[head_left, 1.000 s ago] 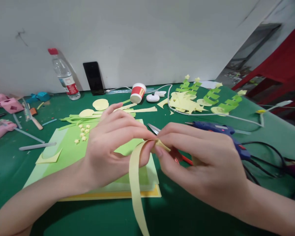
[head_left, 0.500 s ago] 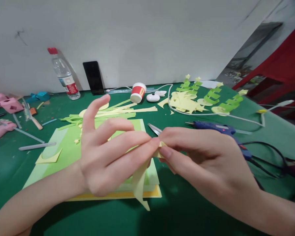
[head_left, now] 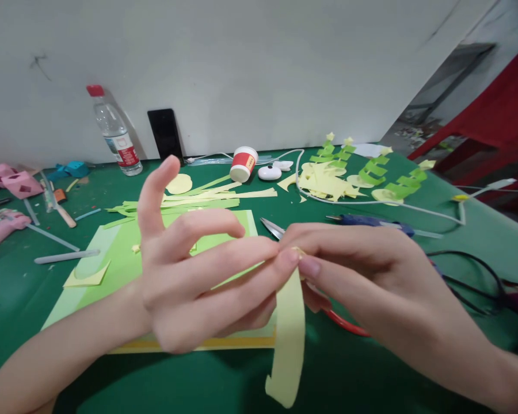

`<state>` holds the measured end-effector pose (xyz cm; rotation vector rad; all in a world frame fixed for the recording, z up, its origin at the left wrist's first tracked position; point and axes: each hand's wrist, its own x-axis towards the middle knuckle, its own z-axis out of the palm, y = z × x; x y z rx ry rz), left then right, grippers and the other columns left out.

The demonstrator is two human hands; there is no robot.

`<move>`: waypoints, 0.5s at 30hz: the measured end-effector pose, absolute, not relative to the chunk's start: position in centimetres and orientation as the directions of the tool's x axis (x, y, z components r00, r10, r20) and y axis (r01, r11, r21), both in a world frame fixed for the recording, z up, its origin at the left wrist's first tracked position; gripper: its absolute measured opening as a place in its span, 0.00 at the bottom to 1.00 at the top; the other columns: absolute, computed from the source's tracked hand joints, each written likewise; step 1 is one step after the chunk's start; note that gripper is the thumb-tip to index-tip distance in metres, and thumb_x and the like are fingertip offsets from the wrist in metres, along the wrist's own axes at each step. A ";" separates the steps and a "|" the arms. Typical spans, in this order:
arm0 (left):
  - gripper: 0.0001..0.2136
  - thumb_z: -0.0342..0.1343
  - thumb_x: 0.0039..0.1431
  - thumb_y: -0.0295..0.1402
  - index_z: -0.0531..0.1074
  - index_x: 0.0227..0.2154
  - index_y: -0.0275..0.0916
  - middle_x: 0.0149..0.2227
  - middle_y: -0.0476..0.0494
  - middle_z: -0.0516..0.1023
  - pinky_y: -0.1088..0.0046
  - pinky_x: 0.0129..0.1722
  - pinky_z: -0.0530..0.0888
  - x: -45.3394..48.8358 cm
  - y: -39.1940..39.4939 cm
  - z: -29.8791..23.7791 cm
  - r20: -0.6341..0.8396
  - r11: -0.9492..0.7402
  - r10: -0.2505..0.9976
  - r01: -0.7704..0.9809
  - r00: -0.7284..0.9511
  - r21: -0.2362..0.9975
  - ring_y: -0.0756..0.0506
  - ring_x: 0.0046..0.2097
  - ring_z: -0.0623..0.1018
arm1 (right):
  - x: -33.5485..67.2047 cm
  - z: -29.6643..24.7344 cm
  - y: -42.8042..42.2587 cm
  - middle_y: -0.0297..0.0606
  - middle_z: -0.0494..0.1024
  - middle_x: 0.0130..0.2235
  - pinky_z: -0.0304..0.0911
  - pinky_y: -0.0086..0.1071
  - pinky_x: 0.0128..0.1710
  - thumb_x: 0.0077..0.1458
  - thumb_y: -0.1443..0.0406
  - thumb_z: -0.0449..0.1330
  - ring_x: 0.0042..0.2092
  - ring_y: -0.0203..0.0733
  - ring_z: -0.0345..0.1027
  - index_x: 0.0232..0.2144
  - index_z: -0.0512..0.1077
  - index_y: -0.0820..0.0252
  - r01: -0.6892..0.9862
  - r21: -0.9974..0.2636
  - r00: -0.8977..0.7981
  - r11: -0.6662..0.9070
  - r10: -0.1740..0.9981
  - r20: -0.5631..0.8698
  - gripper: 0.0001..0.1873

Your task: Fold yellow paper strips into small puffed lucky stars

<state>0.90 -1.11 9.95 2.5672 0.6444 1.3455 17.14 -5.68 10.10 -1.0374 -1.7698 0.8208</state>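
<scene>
Between the fingertips of both hands I pinch a pale yellow paper strip (head_left: 289, 339). Its long end hangs down below the fingers, and the pinched upper end is mostly hidden. My left hand (head_left: 198, 270) holds it between thumb and fingers, with the little finger raised. My right hand (head_left: 362, 282) grips the same end from the right, its fingertips touching the left ones. Scissors (head_left: 272, 228) lie behind the right hand; their blades and part of a red handle show. Below the left hand lies a stack of green and yellow paper sheets (head_left: 99, 287).
Cut paper strips (head_left: 224, 198), a paper cup (head_left: 244, 164), a phone (head_left: 166, 135) and a water bottle (head_left: 117, 135) stand or lie at the back. Yellow scraps (head_left: 326, 179) and green spiral pieces (head_left: 403, 185) lie right, behind a blue glue gun (head_left: 371, 222) and white cable.
Both hands' fingertips have shifted slightly right. The strip has turned, so its flat side now faces me and its tail hangs lower and further right. The red scissor handle has come into view.
</scene>
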 end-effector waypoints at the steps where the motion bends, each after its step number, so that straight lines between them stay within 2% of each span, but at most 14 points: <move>1: 0.07 0.61 0.43 0.32 0.73 0.27 0.51 0.23 0.56 0.75 0.48 0.59 0.49 0.9 -0.8 9.7 0.822 -0.941 0.258 0.324 0.507 0.095 0.48 0.29 0.73 | 17.2 10.1 -5.6 0.30 0.62 0.17 0.50 0.21 0.14 0.51 0.72 0.49 0.20 0.28 0.53 0.16 0.62 0.62 0.292 -0.858 -0.250 0.424 0.899 0.359 0.14; 2: 0.07 0.62 0.41 0.31 0.74 0.27 0.48 0.23 0.56 0.75 0.48 0.59 0.49 1.0 -0.6 9.5 0.854 -0.930 0.083 0.347 0.513 -0.118 0.48 0.30 0.72 | 17.3 10.1 -5.5 0.30 0.61 0.17 0.50 0.21 0.14 0.52 0.72 0.49 0.19 0.28 0.53 0.16 0.61 0.62 0.284 -0.862 -0.253 0.419 0.900 0.355 0.14; 3: 0.08 0.63 0.40 0.31 0.74 0.27 0.46 0.24 0.55 0.75 0.50 0.59 0.49 1.0 -0.3 9.3 0.837 -0.894 0.003 0.377 0.548 -0.243 0.48 0.31 0.72 | 17.3 10.1 -5.4 0.30 0.60 0.17 0.50 0.21 0.14 0.52 0.72 0.49 0.19 0.27 0.53 0.15 0.61 0.62 0.279 -0.866 -0.254 0.416 0.901 0.351 0.15; 7: 0.05 0.61 0.43 0.32 0.75 0.26 0.45 0.24 0.56 0.75 0.53 0.60 0.50 1.0 0.4 9.2 0.814 -0.847 -0.179 0.335 0.553 -0.413 0.50 0.30 0.70 | 17.5 9.9 -5.2 0.29 0.59 0.18 0.50 0.21 0.15 0.52 0.73 0.48 0.20 0.27 0.53 0.16 0.60 0.62 0.250 -0.884 -0.246 0.394 0.909 0.336 0.14; 8: 0.04 0.61 0.44 0.32 0.75 0.26 0.45 0.25 0.56 0.75 0.54 0.60 0.50 1.0 0.4 9.2 0.814 -0.851 -0.129 0.358 0.567 -0.384 0.50 0.30 0.70 | 17.5 9.9 -5.2 0.29 0.59 0.18 0.50 0.21 0.16 0.52 0.73 0.49 0.20 0.27 0.53 0.17 0.60 0.62 0.240 -0.891 -0.248 0.386 0.911 0.328 0.13; 10: 0.05 0.61 0.44 0.30 0.74 0.28 0.44 0.26 0.56 0.75 0.54 0.60 0.49 0.9 0.4 9.3 0.813 -0.853 -0.133 0.352 0.566 -0.385 0.50 0.32 0.69 | 17.5 9.9 -5.3 0.29 0.59 0.18 0.50 0.21 0.16 0.53 0.70 0.50 0.20 0.27 0.52 0.16 0.60 0.62 0.231 -0.906 -0.249 0.356 0.921 0.298 0.14; 12: 0.05 0.60 0.45 0.30 0.74 0.28 0.44 0.27 0.56 0.75 0.53 0.60 0.48 0.7 0.2 9.6 0.809 -0.876 -0.070 0.351 0.584 -0.329 0.50 0.34 0.69 | 17.6 10.0 -5.3 0.29 0.57 0.18 0.49 0.21 0.17 0.54 0.67 0.52 0.21 0.27 0.51 0.15 0.60 0.62 0.236 -0.921 -0.251 0.311 0.935 0.251 0.16; 13: 0.04 0.59 0.45 0.30 0.73 0.27 0.44 0.27 0.56 0.75 0.52 0.60 0.48 0.6 0.0 9.7 0.799 -0.900 -0.013 0.342 0.601 -0.272 0.49 0.34 0.70 | 17.7 10.1 -5.4 0.29 0.57 0.18 0.49 0.21 0.17 0.54 0.65 0.53 0.21 0.27 0.51 0.15 0.60 0.62 0.238 -0.928 -0.252 0.288 0.941 0.228 0.16; 15: 0.04 0.57 0.47 0.32 0.72 0.28 0.45 0.29 0.55 0.75 0.52 0.58 0.51 0.5 -0.3 10.2 0.758 -0.952 0.134 0.296 0.639 -0.081 0.48 0.34 0.70 | 17.8 10.2 -5.4 0.29 0.59 0.18 0.49 0.22 0.17 0.53 0.64 0.54 0.21 0.27 0.51 0.16 0.63 0.61 0.224 -0.935 -0.260 0.276 0.941 0.215 0.15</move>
